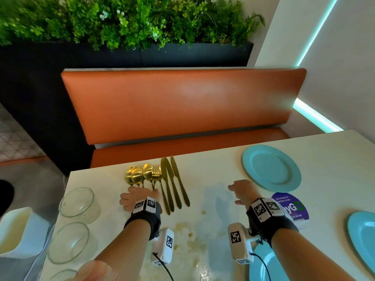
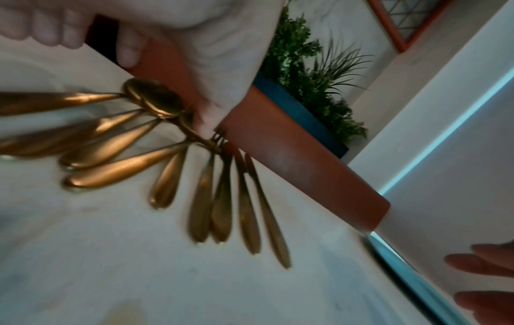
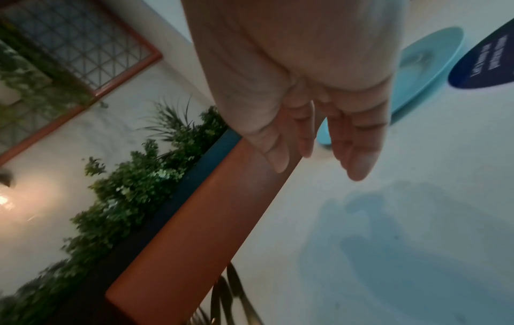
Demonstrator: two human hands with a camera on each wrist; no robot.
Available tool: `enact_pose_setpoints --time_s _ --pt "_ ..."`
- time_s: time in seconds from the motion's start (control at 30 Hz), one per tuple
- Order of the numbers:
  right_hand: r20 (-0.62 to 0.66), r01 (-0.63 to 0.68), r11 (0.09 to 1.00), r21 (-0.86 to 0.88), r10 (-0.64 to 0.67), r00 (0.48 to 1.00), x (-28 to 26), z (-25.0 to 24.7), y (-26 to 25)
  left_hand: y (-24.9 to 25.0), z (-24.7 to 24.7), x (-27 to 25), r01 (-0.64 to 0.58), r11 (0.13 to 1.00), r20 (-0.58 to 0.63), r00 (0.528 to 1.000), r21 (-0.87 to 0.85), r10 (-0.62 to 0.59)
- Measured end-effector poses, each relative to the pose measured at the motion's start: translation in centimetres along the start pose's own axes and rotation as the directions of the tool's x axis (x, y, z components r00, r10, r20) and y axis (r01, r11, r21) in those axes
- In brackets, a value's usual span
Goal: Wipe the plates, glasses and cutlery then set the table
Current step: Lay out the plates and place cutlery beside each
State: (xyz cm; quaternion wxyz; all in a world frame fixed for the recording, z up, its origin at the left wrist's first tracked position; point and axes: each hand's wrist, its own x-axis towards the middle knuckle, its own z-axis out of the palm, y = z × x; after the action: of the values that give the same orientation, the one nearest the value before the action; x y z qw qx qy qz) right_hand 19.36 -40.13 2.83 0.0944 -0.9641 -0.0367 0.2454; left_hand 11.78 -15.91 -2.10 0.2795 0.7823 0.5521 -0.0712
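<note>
Gold cutlery lies fanned on the white table [image 1: 223, 165]: spoons [image 1: 135, 175], forks [image 1: 156, 173] and knives [image 1: 173, 185]. My left hand [image 1: 140, 193] hovers low over the spoon and fork handles. Its thumb [image 2: 207, 118] touches the necks near the fork tines, and the handles [image 2: 116, 169] lie free on the table. My right hand [image 1: 236, 191] is held above the table with straight fingers [image 3: 358, 158], holding nothing. One blue plate [image 1: 272, 169] sits at the far right, another [image 1: 363, 236] at the right edge, a third [image 1: 261, 266] under my right forearm. Clear glasses [image 1: 79, 201] stand on the left.
Yellowish stains [image 1: 188, 234] mark the table between my arms. A purple round card [image 1: 290, 207] stands beside my right wrist. An orange bench [image 1: 182, 106] runs behind the table, with a planter [image 1: 142, 53] above it. A pale chair [image 1: 18, 230] is at the left.
</note>
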Motion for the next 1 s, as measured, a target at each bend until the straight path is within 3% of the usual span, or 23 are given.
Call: enact_pose_setpoints --time_s 0.07,0.2,0.33,0.5,0.63,0.77,1.0 --pt "0.035 0.048 0.995 -0.087 -0.045 0.998 0.3 1.0 -1.4 -0.4 0.5 0.8 0.026 1.000 0.014 1.000 0.014 -0.026" --pt "0.049 0.032 0.999 -0.023 -0.031 0.998 1.0 2.7 -3.6 -0.2 1.6 1.8 0.026 0.997 0.031 0.999 0.077 -0.028" --pt "0.070 0.064 0.995 -0.080 -0.058 0.996 1.3 3.6 -5.5 0.0 2.1 2.5 0.000 0.992 0.021 1.000 0.129 -0.003" --pt "0.125 0.056 0.994 0.099 -0.069 0.990 1.9 4.5 -7.9 0.2 1.6 3.4 -0.034 0.997 0.033 0.999 0.069 0.031" --pt "0.043 0.043 0.968 0.246 -0.055 0.998 2.2 5.5 -9.3 0.2 1.4 3.7 -0.087 0.995 0.079 0.993 0.041 0.083" --pt "0.049 -0.034 0.908 0.417 0.014 0.999 2.5 6.4 -10.6 0.1 1.4 3.6 -0.159 0.984 0.137 0.980 0.083 0.147" --pt "0.050 -0.011 0.956 0.292 -0.003 0.999 2.5 7.5 -12.5 0.1 1.0 3.9 -0.307 0.941 0.273 0.926 0.139 0.261"
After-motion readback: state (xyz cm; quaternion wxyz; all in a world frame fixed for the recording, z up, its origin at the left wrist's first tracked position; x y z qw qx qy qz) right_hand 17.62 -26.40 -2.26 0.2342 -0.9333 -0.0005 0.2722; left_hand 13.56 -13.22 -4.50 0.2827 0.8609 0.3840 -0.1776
